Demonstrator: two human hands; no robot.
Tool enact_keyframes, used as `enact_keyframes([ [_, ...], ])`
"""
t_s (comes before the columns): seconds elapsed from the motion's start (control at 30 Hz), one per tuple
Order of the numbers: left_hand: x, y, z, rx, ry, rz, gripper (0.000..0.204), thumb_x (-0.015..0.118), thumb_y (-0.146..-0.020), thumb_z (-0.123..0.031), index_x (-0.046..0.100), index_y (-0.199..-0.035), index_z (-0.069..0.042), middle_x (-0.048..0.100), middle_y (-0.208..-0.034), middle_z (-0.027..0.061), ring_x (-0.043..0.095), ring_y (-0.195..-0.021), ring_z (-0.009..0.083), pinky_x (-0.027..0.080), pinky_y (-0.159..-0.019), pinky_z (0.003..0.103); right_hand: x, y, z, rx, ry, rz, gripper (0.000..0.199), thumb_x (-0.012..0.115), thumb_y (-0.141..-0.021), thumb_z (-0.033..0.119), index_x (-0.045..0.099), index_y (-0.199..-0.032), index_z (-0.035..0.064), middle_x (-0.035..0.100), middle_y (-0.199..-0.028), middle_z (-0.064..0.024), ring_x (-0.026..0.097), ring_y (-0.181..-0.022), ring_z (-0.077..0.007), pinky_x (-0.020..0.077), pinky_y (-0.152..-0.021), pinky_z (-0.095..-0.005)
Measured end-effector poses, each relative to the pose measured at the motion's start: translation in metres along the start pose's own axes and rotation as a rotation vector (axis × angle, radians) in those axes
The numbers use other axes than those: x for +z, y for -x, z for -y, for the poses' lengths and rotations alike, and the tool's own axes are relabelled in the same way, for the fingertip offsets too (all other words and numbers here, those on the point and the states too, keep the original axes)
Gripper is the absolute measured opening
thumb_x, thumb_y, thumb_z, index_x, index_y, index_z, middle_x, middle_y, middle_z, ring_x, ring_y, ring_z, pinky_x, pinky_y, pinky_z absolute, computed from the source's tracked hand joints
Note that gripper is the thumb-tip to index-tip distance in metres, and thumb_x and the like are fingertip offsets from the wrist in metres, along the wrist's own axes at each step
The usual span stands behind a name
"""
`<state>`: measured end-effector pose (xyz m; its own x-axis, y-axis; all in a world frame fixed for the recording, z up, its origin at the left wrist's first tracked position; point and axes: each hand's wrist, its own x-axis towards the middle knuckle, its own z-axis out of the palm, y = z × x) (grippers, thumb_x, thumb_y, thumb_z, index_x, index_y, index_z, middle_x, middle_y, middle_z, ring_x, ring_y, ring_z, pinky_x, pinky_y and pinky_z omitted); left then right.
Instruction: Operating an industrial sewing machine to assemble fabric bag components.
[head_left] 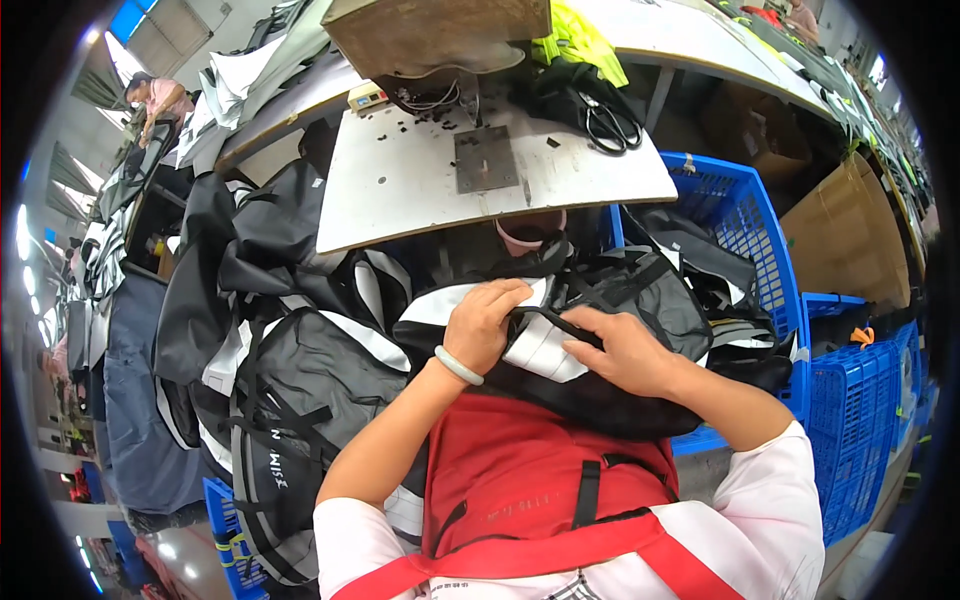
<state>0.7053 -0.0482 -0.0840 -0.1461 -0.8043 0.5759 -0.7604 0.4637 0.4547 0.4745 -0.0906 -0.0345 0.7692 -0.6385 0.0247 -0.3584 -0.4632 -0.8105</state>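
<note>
A black bag (620, 400) with white lining lies across my lap, above the red apron (500, 450). My left hand (487, 318), with a pale bangle at the wrist, closes its fingers on the bag's black edge. On the other side, my right hand (622, 350) grips the same edge, thumb and fingers around it. Between the hands a white patch of lining (543, 350) shows. The left fingertips are partly hidden by the fabric. A mesh-fronted black bag (330, 370) leans at my left, and more black bag parts lie beyond my right hand.
Ahead stands a white sewing table (400, 190) with a metal plate (486, 158), a machine head (430, 35) and black scissors (608, 128). A blue crate (775, 245) of black pieces is at the right, with stacked blue crates (855, 430) beyond. Another person (160, 98) works far left.
</note>
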Motion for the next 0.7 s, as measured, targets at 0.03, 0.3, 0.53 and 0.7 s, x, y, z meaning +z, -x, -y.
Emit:
enact_keyframes([
  [0.03, -0.007, -0.004, -0.003, 0.006, -0.007, -0.011, 0.034, 0.058, -0.075, 0.008, 0.064, -0.105, -0.006, 0.066, -0.097, 0.0116, 0.064, -0.093, 0.0314, 0.051, -0.081, 0.039, -0.012, -0.001, 0.012, 0.026, 0.084, 0.035, 0.043, 0.063, -0.088, 0.021, 0.051, -0.128, 0.0110, 0.065, -0.091, -0.0249, 0.065, -0.087, -0.0408, 0.0505, -0.076, -0.0433],
  [0.3, -0.096, -0.084, -0.051, -0.189, 0.430, 0.311, 0.020, 0.065, -0.083, 0.004, 0.070, -0.102, -0.001, 0.061, -0.078, 0.0079, 0.056, -0.068, 0.0171, 0.045, -0.065, 0.029, -0.115, -0.032, 0.070, -0.055, 0.060, 0.168, 0.031, 0.062, -0.086, 0.012, 0.067, -0.116, 0.0050, 0.070, -0.098, -0.0152, 0.066, -0.090, -0.0241, 0.0487, -0.085, -0.0317],
  [0.53, -0.123, -0.117, -0.007, -0.632, 0.633, 0.520, 0.022, 0.069, -0.090, -0.016, 0.071, -0.102, 0.003, 0.066, -0.094, -0.0003, 0.054, -0.082, 0.0050, 0.046, -0.072, 0.023, -0.131, -0.099, 0.060, -0.070, 0.050, 0.245, 0.022, 0.065, -0.087, 0.016, 0.068, -0.102, 0.0000, 0.066, -0.080, -0.0093, 0.058, -0.078, -0.0146, 0.0461, -0.077, -0.0300],
  [0.7, -0.117, -0.130, 0.041, -0.650, 0.715, 0.363, 0.033, 0.071, -0.088, -0.016, 0.067, -0.114, 0.003, 0.069, -0.099, 0.0044, 0.060, -0.088, 0.0098, 0.048, -0.082, 0.025, -0.128, -0.144, 0.036, 0.001, -0.095, 0.265, 0.027, 0.069, -0.087, 0.020, 0.068, -0.100, -0.0032, 0.066, -0.082, -0.0027, 0.055, -0.080, -0.0096, 0.0448, -0.076, -0.0268],
])
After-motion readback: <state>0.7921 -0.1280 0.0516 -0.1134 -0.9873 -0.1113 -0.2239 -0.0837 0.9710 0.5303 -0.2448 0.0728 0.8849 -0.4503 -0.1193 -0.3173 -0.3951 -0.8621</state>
